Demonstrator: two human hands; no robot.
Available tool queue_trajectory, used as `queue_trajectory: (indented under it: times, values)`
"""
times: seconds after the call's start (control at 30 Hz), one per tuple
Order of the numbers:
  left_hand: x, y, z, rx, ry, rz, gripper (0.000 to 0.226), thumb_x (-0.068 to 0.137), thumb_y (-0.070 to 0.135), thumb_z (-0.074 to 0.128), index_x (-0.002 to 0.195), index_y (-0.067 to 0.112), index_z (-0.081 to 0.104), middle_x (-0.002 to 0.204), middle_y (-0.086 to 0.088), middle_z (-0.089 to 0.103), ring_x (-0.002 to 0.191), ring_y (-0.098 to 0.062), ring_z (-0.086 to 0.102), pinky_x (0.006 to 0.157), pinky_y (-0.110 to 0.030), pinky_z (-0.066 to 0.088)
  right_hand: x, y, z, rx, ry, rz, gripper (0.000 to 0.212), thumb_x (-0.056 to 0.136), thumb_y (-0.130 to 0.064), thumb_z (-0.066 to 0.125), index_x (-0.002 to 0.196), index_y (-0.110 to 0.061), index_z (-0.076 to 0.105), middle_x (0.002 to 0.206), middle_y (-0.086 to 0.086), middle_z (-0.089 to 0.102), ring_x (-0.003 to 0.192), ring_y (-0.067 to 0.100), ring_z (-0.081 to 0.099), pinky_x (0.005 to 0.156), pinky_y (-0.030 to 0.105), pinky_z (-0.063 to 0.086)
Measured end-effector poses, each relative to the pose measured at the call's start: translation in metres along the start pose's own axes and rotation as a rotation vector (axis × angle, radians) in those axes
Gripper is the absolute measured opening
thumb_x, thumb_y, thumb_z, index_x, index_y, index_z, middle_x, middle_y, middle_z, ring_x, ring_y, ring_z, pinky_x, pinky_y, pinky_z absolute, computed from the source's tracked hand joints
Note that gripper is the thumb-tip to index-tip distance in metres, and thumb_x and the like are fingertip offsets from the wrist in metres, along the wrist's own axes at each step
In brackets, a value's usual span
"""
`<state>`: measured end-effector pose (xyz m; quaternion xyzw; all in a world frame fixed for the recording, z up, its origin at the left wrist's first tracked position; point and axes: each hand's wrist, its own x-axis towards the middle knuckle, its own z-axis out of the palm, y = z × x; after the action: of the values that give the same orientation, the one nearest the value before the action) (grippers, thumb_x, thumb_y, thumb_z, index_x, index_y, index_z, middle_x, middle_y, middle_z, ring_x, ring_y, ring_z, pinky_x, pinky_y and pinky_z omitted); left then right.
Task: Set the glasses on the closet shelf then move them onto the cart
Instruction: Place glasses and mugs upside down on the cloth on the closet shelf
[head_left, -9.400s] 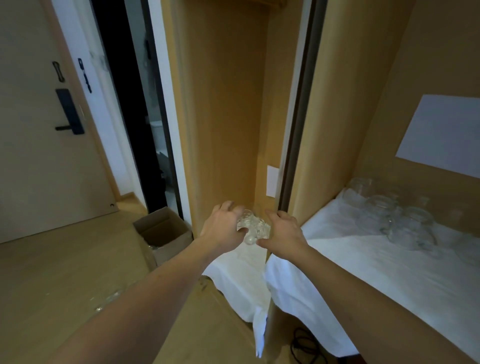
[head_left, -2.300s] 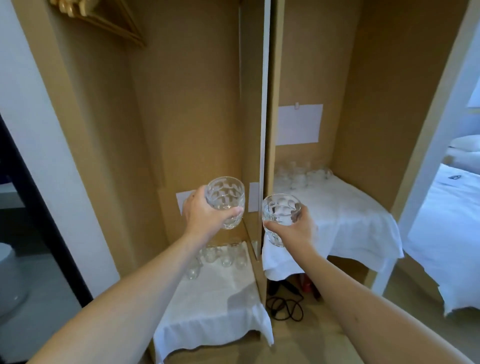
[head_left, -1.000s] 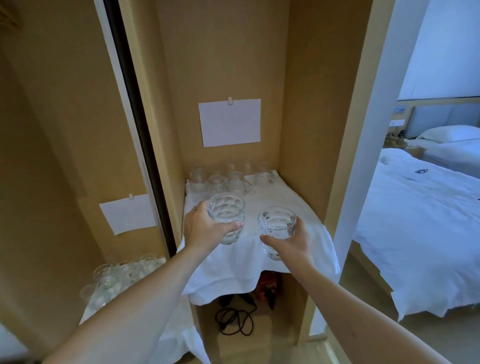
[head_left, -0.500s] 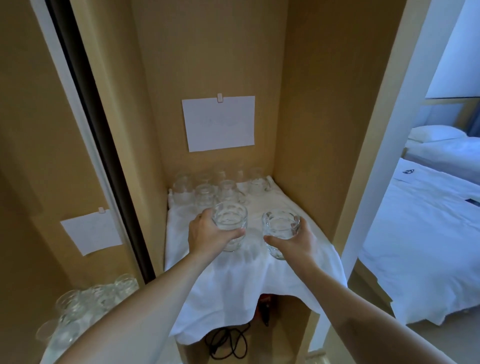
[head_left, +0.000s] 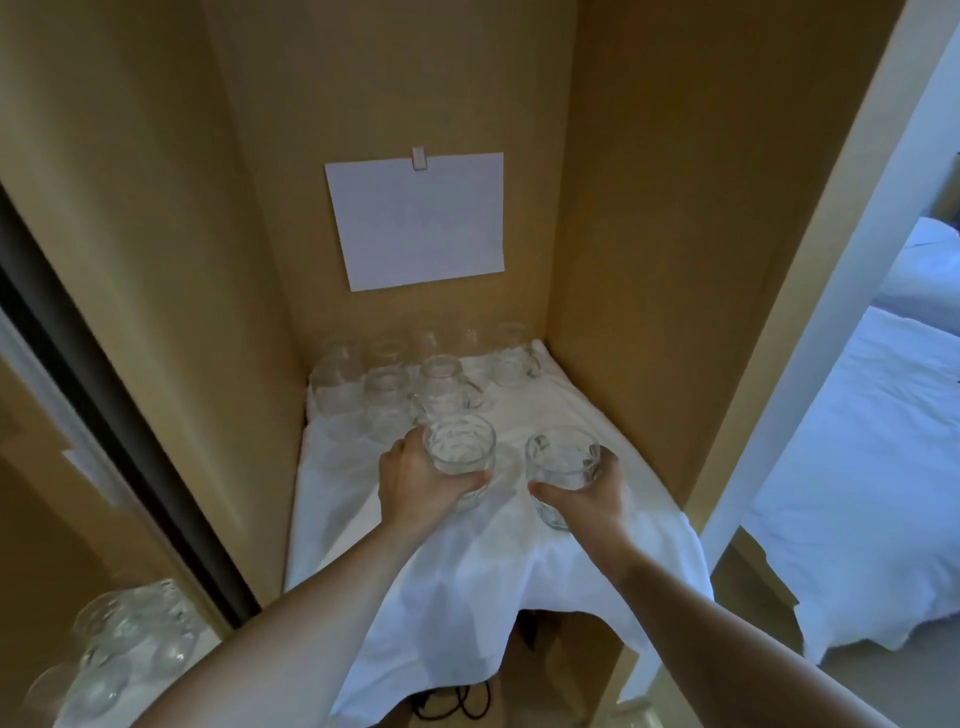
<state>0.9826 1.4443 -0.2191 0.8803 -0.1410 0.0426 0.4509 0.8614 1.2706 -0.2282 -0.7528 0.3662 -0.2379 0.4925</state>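
Currently listed: left hand (head_left: 415, 486) is grasping one glass (head_left: 458, 451), right hand (head_left: 587, 501) is grasping another glass (head_left: 562, 460) at its 3 o'clock, both over the cloth-covered shelf (head_left: 519, 551).

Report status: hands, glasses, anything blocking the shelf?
Left hand grips one glass, right hand the other. Both over the cloth. Glasses at the back; front free.

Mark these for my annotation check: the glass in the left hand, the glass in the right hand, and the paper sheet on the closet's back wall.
glass in the left hand (head_left: 459, 448), head view, on its open rim.
glass in the right hand (head_left: 562, 457), head view, on its upper wall.
paper sheet (head_left: 418, 221), head view, on its middle.
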Motion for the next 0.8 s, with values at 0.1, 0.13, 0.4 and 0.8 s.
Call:
queue_trajectory:
  times: [0.1,0.13,0.4,0.8]
  values:
    - [0.007,0.003,0.016,-0.013,0.026,-0.028,0.108,0.032,0.078,0.075,0.12,0.017,0.062,0.113,0.0,0.07,0.107,-0.023,0.064,0.09,-0.041,0.054,0.025,0.0,0.001,-0.002,-0.036,-0.018,0.098,0.059,-0.037,0.096,0.142,-0.02,0.045,0.118,-0.008,0.056,0.119,0.02,0.058,0.083,0.026,0.042]
    - [0.011,0.006,0.021,-0.016,0.038,-0.029,0.107,0.032,0.078,0.075,0.119,0.016,0.062,0.112,-0.001,0.07,0.105,-0.024,0.064,0.089,-0.041,0.054,0.034,0.0,0.002,-0.005,-0.042,-0.025,0.097,0.059,-0.037,0.096,0.141,-0.019,0.046,0.119,-0.006,0.057,0.118,0.02,0.058,0.083,0.025,0.042]
    - [0.035,0.003,0.052,0.035,0.045,-0.036,0.097,0.039,0.067,0.088,0.116,0.012,0.065,0.109,-0.003,0.072,0.101,-0.025,0.067,0.086,-0.039,0.055,0.081,0.018,0.014,0.082,-0.122,-0.027,0.093,0.055,-0.042,0.097,0.133,-0.022,0.052,0.12,-0.007,0.062,0.113,0.015,0.061,0.087,0.025,0.052]
    - [0.068,-0.011,0.057,-0.057,-0.054,-0.061,0.102,0.037,0.068,0.087,0.125,0.021,0.061,0.114,0.006,0.069,0.105,-0.017,0.066,0.092,-0.034,0.054,0.097,0.033,0.023,-0.005,-0.26,-0.013,0.113,0.055,-0.023,0.1,0.144,-0.024,0.03,0.119,-0.016,0.054,0.117,0.016,0.057,0.089,0.019,0.044]
